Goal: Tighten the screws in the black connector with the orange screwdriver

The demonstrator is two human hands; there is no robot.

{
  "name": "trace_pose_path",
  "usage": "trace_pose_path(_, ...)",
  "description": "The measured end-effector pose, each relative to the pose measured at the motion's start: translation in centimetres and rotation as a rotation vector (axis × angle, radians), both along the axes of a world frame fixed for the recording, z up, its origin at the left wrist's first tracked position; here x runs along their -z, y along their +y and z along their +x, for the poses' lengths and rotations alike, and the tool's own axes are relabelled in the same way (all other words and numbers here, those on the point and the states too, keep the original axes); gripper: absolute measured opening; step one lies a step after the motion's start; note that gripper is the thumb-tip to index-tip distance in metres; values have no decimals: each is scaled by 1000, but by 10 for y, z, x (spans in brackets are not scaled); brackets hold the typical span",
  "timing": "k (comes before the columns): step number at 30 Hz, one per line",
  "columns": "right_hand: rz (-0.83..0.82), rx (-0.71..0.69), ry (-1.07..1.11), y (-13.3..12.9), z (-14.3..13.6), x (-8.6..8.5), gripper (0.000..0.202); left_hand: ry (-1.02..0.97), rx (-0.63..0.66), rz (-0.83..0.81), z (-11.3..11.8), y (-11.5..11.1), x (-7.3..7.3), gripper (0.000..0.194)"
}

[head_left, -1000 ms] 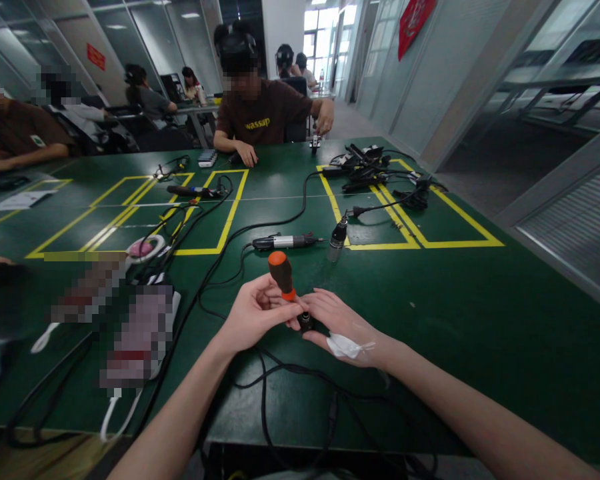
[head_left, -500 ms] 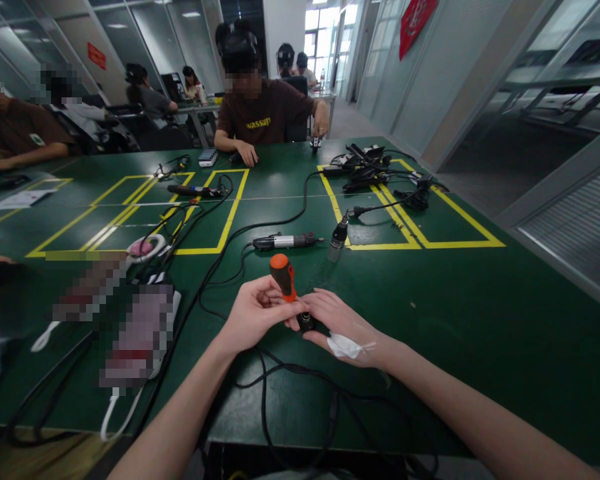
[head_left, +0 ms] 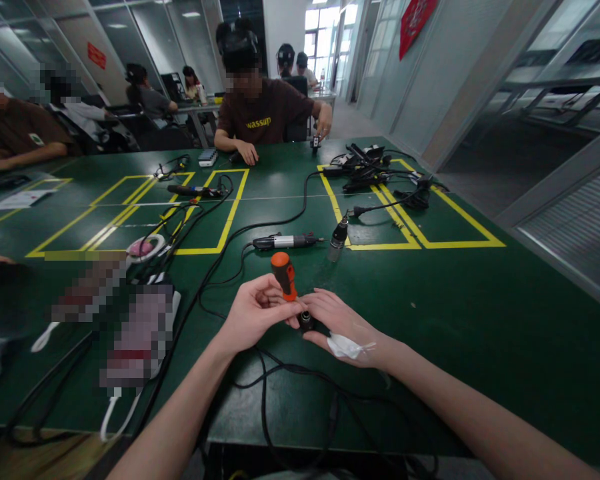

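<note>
An orange and black screwdriver (head_left: 283, 273) stands handle up and slightly tilted, just in front of me. The fingers of my left hand (head_left: 257, 313) are closed around its lower part, below the handle. My right hand (head_left: 343, 323) is curved round a small black cylindrical part (head_left: 307, 322) with a ring-shaped top, thumb on the near side. A white patch is taped on this hand near the thumb. Both hands meet at the fingertips, and the screwdriver's tip is hidden there. Beyond them lies a silver and black electric screwdriver (head_left: 286, 241).
A black tool body with a clear end (head_left: 338, 239) and a cable lies past my hands. Black cables (head_left: 300, 368) run beneath my wrists. Blurred phone-like objects (head_left: 140, 333) lie left. A tool pile (head_left: 363, 167) is at the far right. A co-worker (head_left: 265, 110) sits opposite.
The screwdriver has shifted very slightly, and a bit more of the black part's top shows. My hands hold nearly the same place.
</note>
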State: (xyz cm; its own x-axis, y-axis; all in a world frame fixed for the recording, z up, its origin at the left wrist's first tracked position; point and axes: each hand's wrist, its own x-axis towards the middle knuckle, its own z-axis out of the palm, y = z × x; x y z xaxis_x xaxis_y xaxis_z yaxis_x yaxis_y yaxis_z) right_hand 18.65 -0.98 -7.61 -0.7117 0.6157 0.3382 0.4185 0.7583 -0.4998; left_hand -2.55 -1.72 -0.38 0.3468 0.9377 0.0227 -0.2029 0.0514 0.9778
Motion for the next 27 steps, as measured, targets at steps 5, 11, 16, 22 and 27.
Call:
trace_pose_path(5,-4,2,-14,-1,0,-2,35,-15,44,44,-4,0,0,36)
trace_pose_path(11,-2,26,-3,-1,-1,0,31,73,10,29,-4,-2,-5,33)
trace_pose_path(16,-7,5,-17,0,1,0,34,56,2,-1,-1,-2,-4,35)
trace_pose_path(22,-10,21,-22,0,-1,0,32,-15,37,37,-6,-1,-2,34)
trace_pose_path(27,9,25,-23,0,-1,1,33,41,41,17,-4,-2,-5,33)
